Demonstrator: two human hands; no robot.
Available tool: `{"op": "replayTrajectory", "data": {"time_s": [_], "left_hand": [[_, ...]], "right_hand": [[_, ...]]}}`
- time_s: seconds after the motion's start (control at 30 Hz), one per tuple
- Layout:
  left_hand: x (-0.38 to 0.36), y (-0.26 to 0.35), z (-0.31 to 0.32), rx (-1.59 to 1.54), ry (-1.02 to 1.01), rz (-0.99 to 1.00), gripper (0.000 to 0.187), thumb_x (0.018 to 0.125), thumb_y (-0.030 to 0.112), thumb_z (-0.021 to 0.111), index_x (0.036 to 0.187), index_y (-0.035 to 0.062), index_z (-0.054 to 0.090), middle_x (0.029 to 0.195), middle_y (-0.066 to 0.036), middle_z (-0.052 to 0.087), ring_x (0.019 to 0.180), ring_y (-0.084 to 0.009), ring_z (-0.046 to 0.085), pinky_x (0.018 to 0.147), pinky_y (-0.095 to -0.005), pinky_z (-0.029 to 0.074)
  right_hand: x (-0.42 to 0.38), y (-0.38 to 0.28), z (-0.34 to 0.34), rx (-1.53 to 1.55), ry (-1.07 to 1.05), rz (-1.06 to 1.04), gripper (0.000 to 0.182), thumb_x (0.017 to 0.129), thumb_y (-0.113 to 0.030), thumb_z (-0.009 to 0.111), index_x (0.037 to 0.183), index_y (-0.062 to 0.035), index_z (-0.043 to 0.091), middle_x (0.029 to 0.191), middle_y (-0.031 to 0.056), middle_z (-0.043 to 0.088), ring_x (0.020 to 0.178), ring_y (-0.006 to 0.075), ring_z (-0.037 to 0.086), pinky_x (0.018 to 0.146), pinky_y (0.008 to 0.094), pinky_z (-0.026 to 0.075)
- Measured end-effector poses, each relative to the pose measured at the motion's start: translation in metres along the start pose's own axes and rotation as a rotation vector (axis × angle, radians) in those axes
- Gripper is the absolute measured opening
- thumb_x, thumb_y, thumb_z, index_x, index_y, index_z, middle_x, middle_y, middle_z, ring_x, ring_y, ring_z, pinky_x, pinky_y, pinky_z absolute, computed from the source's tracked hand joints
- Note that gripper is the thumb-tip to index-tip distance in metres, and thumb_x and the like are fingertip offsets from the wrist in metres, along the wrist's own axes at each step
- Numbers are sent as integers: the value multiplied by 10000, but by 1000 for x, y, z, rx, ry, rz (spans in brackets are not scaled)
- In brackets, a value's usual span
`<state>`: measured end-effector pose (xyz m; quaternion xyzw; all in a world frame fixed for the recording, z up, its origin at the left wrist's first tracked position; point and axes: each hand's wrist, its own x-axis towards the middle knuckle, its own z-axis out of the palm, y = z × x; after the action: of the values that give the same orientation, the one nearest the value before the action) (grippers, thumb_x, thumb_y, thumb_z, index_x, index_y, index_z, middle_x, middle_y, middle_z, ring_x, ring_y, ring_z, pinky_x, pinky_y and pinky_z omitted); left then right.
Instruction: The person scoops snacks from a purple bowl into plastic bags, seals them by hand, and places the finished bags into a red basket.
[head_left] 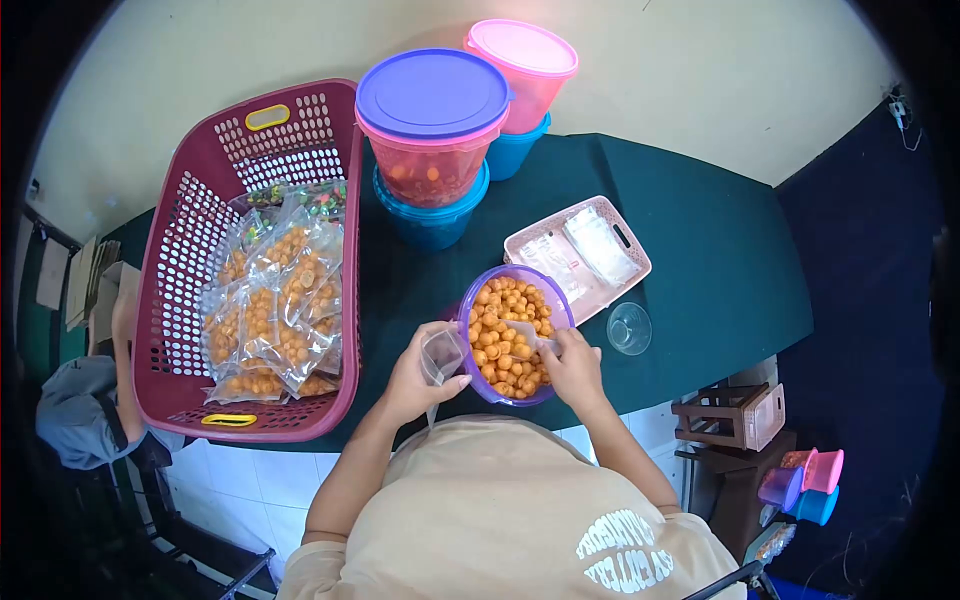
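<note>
A purple tub in front of me holds many round orange snack balls. My right hand is closed round the handle of a pale, translucent scoop, whose bowl lies among the balls. To the left of the tub, my left hand grips a clear plastic bag. The bag's mouth is spread round and faces up, and I see nothing inside it. Just right of the tub stands a clear plastic cup.
At left, a maroon basket holds several filled snack bags. Stacked lidded tubs stand behind. A pink tray carries plastic bags. Another person's arm shows at far left. Stools are at lower right.
</note>
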<state>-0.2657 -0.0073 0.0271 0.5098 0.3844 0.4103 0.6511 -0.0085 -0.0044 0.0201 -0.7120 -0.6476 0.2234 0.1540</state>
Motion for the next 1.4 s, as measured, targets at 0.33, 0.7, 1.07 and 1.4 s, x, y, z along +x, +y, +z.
{"op": "replayTrajectory", "data": {"time_s": [0.33,0.7,1.07,1.4], "left_hand": [[-8,-25,-24,148,248,10,659,732,77,781,1291,45,433,1171,-96,540,1100,-185,538,968,-346,448],[-26,10,2,942,442,128,629,662,84,794,1211,53,490,1247,-123,541,1194,-326,513,1059,-450,366],[-19,24,16,967,387,67,622,583,151,823,1141,103,553,1107,-84,595,1103,-311,531,982,-436,369],[-22,17,24,921,323,174,713,596,185,821,1235,88,521,1179,-117,557,1151,-299,504,1014,-442,353]], "right_hand": [[10,12,-15,85,22,27,300,903,-347,578,924,-52,626,979,127,628,922,308,598,796,442,359],[22,24,-10,274,27,39,284,908,-312,584,877,-31,610,876,140,606,836,305,593,742,412,400],[8,-22,-49,284,32,-97,264,884,-227,638,834,26,580,804,150,595,714,249,579,656,354,435],[3,-46,-53,251,1,-134,258,852,-239,685,819,-2,589,781,130,633,606,236,547,611,352,416]]}}
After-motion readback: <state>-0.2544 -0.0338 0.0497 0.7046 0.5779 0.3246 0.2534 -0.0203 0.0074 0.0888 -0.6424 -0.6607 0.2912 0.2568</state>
